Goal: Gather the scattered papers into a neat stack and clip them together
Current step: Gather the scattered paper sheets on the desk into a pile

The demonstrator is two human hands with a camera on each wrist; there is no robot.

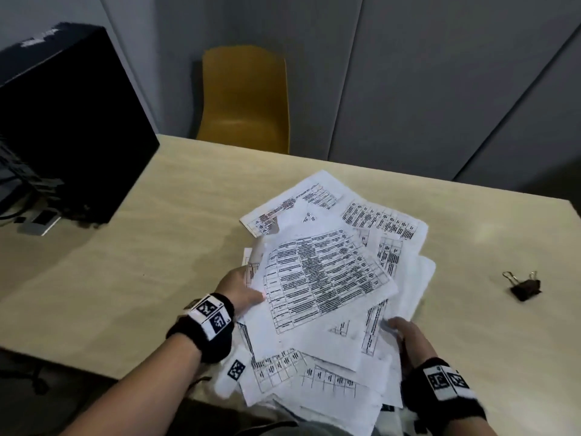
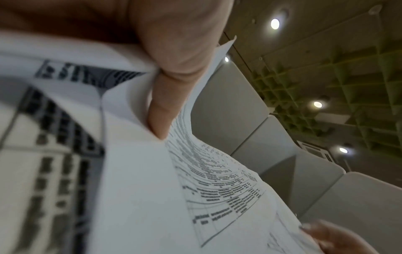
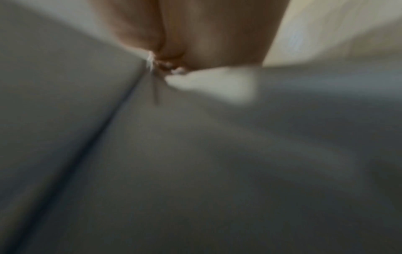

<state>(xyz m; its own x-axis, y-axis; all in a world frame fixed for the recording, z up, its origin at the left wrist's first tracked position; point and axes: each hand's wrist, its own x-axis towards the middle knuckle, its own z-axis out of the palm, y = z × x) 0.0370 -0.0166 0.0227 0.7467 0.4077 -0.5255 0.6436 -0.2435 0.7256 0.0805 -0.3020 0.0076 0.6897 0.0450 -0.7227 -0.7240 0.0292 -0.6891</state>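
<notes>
A loose, fanned pile of white printed papers (image 1: 327,287) lies at the near middle of the beige table (image 1: 151,247), some sheets hanging over the front edge. My left hand (image 1: 242,287) grips the pile's left side, thumb on top; in the left wrist view a finger (image 2: 172,86) presses into curled papers (image 2: 135,189). My right hand (image 1: 405,338) holds the pile's lower right edge, its fingers under the sheets. The right wrist view is blurred, showing only fingers (image 3: 195,34) against grey paper. A black binder clip (image 1: 523,286) lies alone on the table to the right.
A black monitor (image 1: 69,121) with cables stands at the far left of the table. A yellow chair (image 1: 245,99) sits behind the far edge, before grey wall panels. Bare tabletop lies between the pile and the clip.
</notes>
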